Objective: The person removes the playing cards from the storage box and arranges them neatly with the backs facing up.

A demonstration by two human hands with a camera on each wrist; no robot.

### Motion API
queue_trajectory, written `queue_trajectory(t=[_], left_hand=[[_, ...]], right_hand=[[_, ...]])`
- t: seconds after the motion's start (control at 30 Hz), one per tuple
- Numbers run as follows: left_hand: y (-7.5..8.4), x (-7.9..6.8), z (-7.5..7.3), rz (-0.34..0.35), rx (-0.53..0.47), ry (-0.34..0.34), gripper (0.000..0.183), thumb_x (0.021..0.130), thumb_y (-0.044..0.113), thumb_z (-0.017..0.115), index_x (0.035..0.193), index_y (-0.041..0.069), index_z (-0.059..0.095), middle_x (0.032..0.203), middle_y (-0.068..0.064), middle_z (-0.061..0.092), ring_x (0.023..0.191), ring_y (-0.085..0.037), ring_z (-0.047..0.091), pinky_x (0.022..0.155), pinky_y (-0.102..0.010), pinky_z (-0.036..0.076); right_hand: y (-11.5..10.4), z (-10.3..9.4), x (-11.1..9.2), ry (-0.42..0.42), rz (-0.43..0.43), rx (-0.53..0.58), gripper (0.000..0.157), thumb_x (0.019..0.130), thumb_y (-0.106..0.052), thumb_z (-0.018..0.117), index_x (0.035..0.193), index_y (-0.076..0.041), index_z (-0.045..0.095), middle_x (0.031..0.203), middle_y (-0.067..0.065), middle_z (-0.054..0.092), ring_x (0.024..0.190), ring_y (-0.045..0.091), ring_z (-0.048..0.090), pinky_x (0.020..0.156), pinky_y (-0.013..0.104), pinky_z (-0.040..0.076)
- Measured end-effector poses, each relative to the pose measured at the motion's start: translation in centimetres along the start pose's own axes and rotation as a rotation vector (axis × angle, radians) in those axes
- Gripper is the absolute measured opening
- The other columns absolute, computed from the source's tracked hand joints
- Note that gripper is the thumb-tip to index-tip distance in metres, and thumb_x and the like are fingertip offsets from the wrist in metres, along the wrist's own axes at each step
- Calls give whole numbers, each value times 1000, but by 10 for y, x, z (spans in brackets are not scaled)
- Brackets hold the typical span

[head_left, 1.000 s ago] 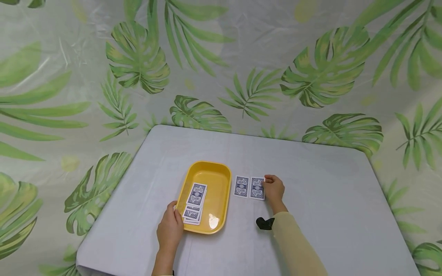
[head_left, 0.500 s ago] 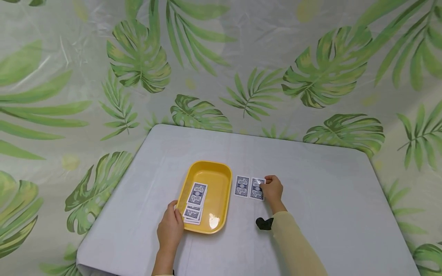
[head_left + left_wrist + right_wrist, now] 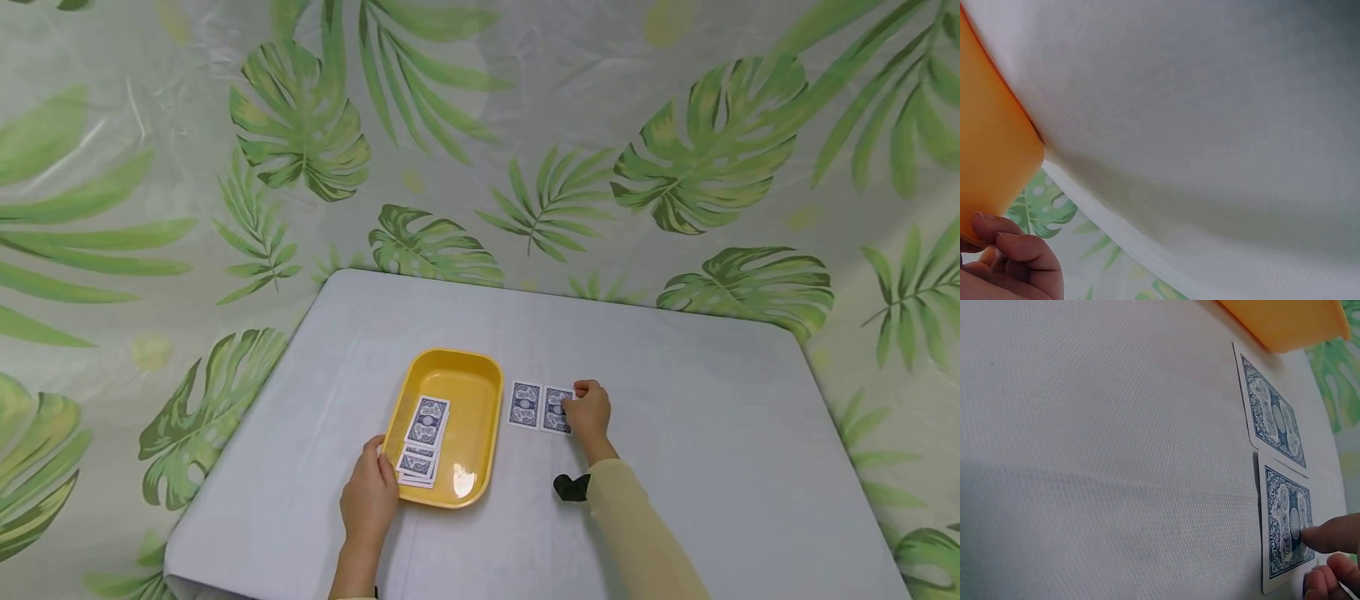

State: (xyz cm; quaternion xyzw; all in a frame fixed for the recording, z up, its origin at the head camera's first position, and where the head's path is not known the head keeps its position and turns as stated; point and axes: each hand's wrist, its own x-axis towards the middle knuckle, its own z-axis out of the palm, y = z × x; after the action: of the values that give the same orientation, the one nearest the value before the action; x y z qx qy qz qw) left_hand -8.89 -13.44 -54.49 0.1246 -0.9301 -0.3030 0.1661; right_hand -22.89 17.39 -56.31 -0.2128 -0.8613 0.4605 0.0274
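In the head view my left hand (image 3: 370, 494) grips the near left side of a yellow tray (image 3: 478, 450), thumb over the rim and curled fingers (image 3: 1029, 249) at its outer side in the left wrist view. Inside the tray lie several blue-backed playing cards (image 3: 427, 422), overlapping in a column along its left side. Two more cards sit face down side by side on the table, to the tray's right. My right hand (image 3: 590, 412) pinches the right-hand card (image 3: 1282, 515) at its outer edge, thumb on its back and other fingers curled at the edge. The left-hand card (image 3: 1272, 415) lies untouched.
A white cloth covers the table (image 3: 712, 400). Behind it hangs a leaf-patterned sheet (image 3: 555, 108). A black object (image 3: 572, 487) shows at the right sleeve's cuff.
My right hand has shifted slightly left, its thumb farther over the right-hand card. The left hand, the tray and the cards stay almost where they were.
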Motion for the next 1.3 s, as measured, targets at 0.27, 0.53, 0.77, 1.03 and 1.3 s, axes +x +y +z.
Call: queue_trajectory(t=[0.27, 0.53, 0.77, 1.03, 1.3], left_hand=[[0, -1, 0, -5, 1, 0, 28, 97, 7, 51, 123, -1, 56, 103, -24, 67, 70, -36, 62, 56, -48, 47], [-3, 0, 1, -25, 5, -16, 30, 98, 9, 49, 125, -2, 54, 105, -25, 66, 71, -35, 63, 57, -48, 47], [-3, 1, 1, -17, 6, -9, 28, 97, 7, 50, 124, -2, 55, 106, -25, 66, 72, -36, 64, 57, -47, 48], [-1, 1, 0, -24, 7, -13, 28, 97, 6, 51, 124, -1, 55, 107, -25, 66, 74, -38, 65, 57, -48, 48], [-3, 2, 2, -35, 15, -19, 29, 97, 8, 51, 124, -1, 55, 108, -24, 66, 74, -38, 65, 57, -48, 48]], right_hand=[[0, 1, -2, 10, -12, -21, 34, 83, 2, 64, 116, 8, 56, 108, 23, 53, 100, 34, 50, 90, 45, 42], [0, 6, 0, 9, -27, -48, 33, 83, 2, 63, 115, 7, 57, 107, 21, 52, 100, 33, 48, 91, 45, 41], [1, 5, 0, 27, -35, -49, 32, 84, -7, 63, 113, 7, 57, 108, 21, 51, 100, 34, 48, 92, 46, 40], [-15, 6, -1, 5, -59, 25, 34, 89, -19, 63, 111, 7, 58, 106, 19, 46, 97, 33, 44, 88, 46, 39], [-46, 13, -5, -11, -117, 84, 27, 88, -16, 64, 104, 5, 62, 93, 16, 55, 89, 31, 51, 78, 41, 41]])
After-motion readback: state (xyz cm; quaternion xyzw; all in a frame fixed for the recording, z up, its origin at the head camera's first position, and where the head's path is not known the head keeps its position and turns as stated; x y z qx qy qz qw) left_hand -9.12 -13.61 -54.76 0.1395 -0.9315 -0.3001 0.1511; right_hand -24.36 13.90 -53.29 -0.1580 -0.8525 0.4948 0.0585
